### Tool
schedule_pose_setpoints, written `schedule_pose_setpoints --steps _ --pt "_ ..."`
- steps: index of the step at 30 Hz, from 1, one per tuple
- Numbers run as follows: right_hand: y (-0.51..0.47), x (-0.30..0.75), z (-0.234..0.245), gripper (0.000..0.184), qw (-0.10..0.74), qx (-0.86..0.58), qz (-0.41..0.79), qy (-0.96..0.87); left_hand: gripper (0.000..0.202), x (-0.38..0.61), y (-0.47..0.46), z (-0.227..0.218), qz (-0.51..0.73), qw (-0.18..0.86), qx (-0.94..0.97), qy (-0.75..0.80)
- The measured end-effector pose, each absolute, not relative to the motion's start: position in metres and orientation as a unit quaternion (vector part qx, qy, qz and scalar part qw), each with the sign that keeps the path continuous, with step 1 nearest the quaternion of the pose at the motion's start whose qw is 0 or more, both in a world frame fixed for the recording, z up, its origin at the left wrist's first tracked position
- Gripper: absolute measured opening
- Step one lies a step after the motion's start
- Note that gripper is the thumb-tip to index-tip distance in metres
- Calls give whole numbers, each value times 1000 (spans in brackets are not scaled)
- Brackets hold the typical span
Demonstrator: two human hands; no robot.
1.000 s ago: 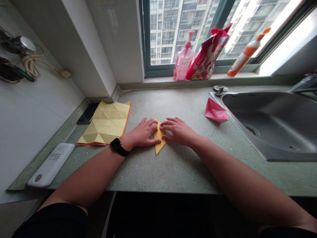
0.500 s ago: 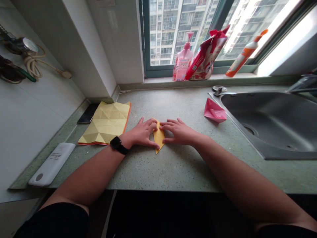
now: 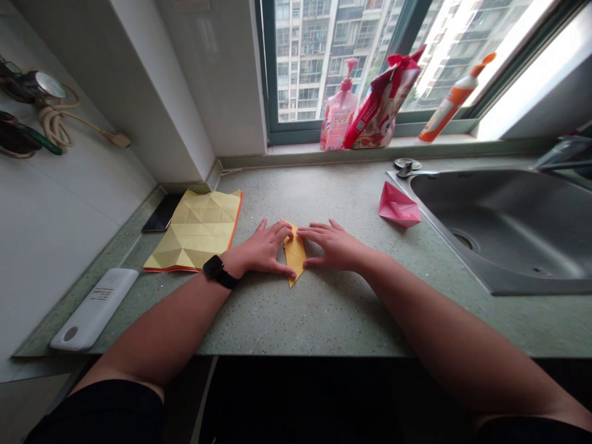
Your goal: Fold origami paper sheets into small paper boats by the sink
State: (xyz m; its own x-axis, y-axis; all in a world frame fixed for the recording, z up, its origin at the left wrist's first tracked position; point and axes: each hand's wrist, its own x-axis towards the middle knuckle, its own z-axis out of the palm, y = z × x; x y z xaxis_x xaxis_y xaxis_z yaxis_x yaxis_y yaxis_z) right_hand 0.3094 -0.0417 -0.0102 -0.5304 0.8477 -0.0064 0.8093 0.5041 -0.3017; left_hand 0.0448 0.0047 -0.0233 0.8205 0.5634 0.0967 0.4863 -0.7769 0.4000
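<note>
On the speckled stone table (image 3: 333, 320) beneath a window, a narrow folded yellow paper (image 3: 294, 256) lay between the left hand (image 3: 263, 250) and the right hand (image 3: 333, 246), whose spread fingers (image 3: 277, 232) touched it from both sides, apparently steadying it flat, unpinched; a creased yellow sheet (image 3: 194, 231) lay further left.

Folded paper (image 3: 295, 259) golden yellow; creased sheet (image 3: 194, 231) pale yellow, orange edge; pink paper boat (image 3: 398, 206); countertop (image 3: 333, 320) speckled green.

Left hand (image 3: 263, 250), right hand (image 3: 333, 246) flanking, touching folded yellow paper (image 3: 295, 258) on speckled stone countertop (image 3: 333, 320).
</note>
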Motion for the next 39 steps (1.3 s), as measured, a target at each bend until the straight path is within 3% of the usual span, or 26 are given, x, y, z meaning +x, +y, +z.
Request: schedule_pose_setpoints --steps 5,10,18,39 --pt "-40 309 -13 70 67 -471 118 -871 112 45 7 -25 79 173 937 293" --pt "-39 312 -15 71 69 -467 103 -875 111 45 6 -22 53 158 939 300" --pt "-39 314 -6 24 79 -448 114 -883 109 46 5 -21 52 160 937 306" --pt "-44 309 5 19 136 -391 126 -902 107 45 5 -24 67 159 937 303"
